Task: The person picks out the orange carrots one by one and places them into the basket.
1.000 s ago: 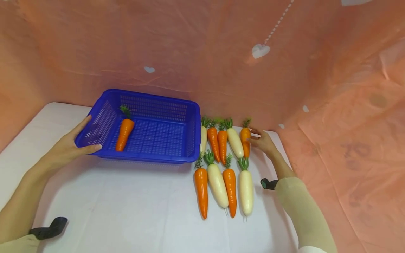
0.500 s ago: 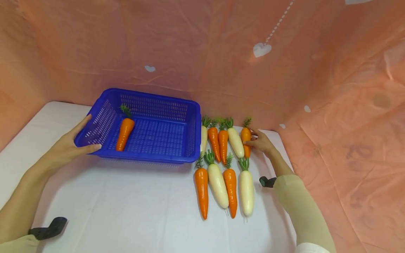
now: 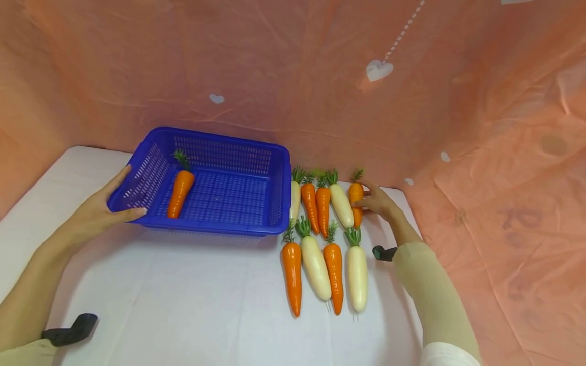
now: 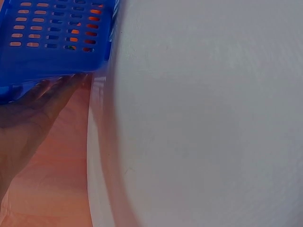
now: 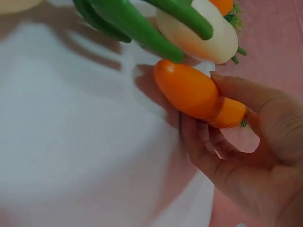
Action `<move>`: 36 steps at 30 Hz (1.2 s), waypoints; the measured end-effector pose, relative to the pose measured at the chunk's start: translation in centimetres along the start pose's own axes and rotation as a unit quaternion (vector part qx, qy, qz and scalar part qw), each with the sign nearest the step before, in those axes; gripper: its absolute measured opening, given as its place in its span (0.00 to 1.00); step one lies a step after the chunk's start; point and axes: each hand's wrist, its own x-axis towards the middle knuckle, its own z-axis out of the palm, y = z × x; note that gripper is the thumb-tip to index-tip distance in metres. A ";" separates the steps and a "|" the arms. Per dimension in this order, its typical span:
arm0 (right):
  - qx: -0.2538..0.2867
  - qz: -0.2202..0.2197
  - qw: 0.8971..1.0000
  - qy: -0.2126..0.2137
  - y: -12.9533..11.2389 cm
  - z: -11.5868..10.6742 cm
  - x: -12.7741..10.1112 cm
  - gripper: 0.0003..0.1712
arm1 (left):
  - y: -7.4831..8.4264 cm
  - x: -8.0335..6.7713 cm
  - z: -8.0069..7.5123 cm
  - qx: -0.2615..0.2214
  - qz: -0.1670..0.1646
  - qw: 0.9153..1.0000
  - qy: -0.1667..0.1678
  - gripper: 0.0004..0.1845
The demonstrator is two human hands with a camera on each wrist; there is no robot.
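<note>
At the left of the head view, my left hand (image 3: 93, 213) grips the left end of a blue plastic basket (image 3: 215, 225), thumb over the near rim. One orange carrot (image 3: 180, 193) lies inside it. In the left wrist view, fingers (image 4: 57, 94) reach under the basket's slotted wall (image 4: 52, 61). Across the table, my right hand (image 3: 382, 203) pinches another carrot (image 3: 355, 193) at the far right of the back row. The right wrist view has the thumb on one side of that carrot (image 5: 187, 90) and fingers on the other, its tip near a radish's green stems (image 5: 137, 28).
Beside the held carrot lies a white radish (image 3: 341, 206), then two carrots and a radish (image 3: 295, 198) partly hidden by the basket. A front row alternates carrots (image 3: 291, 274) and radishes (image 3: 357, 279). Orange cloth (image 3: 293, 91) hangs behind the white table (image 3: 192, 300).
My right hand has closed in on the rightmost back carrot, its thumb now across it. The left hand and basket keep their place.
</note>
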 end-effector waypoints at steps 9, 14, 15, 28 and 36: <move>0.053 -0.004 0.998 0.026 1.0 -0.2 -0.2 0.51 | 0.0 0.0 -0.1 0.002 -0.001 1.000 0.002 0.53; 0.060 -0.010 0.996 0.058 1.1 -0.4 -0.5 0.51 | 0.0 0.0 -0.1 0.000 0.001 1.000 0.001 0.53; 0.061 -0.013 0.996 0.062 1.0 -0.5 -0.5 0.51 | 0.0 0.1 -0.1 0.000 0.001 1.000 0.001 0.53; 0.066 -0.051 0.994 0.071 -1.3 -1.5 -1.5 0.51 | 0.1 0.0 -0.2 0.000 0.000 1.000 0.003 0.53; 0.101 -0.086 0.989 0.060 -3.2 -0.4 -2.4 0.51 | 0.0 0.0 -0.1 -0.001 -0.005 1.000 -0.003 0.53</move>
